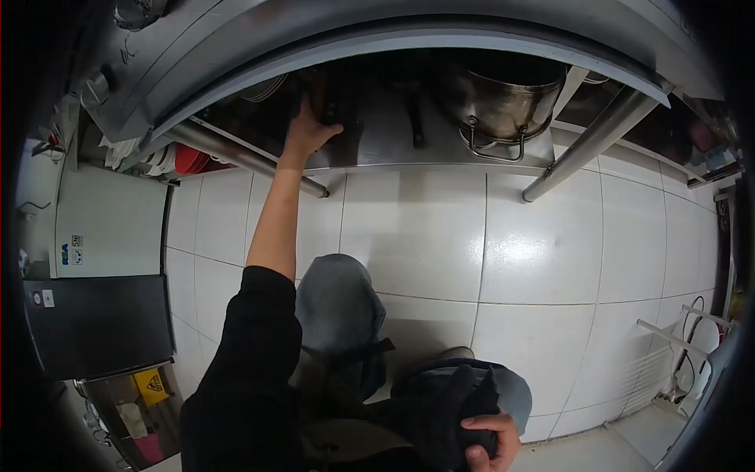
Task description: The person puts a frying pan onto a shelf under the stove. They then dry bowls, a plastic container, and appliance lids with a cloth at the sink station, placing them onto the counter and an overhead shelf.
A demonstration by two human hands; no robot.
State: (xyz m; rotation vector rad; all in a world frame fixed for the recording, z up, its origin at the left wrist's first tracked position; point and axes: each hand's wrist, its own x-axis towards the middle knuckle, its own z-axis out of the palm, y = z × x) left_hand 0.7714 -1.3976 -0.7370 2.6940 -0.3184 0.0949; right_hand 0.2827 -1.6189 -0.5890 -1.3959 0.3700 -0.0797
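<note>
My left hand (305, 135) reaches onto the low metal shelf (370, 145) under a counter. Its thumb is stretched out to the side and the hand looks open; the fingertips fade into shadow. Close by are dark shapes that I cannot make out. A dark handle (414, 119) lies on the shelf to the right of it. Farther right stands a large steel pot (495, 106) with loop handles. Down by my knee, my right hand (494, 442) is curled round a bunched dark cloth (465, 405).
Metal legs (578, 149) hold up the counter (393, 35). Stacked plates and a red dish (189, 160) sit at the left. A white cabinet (110, 224) and a dark one (98, 322) line the left side. White tiles (417, 228) cover the floor; a white rack (676, 342) stands at the right.
</note>
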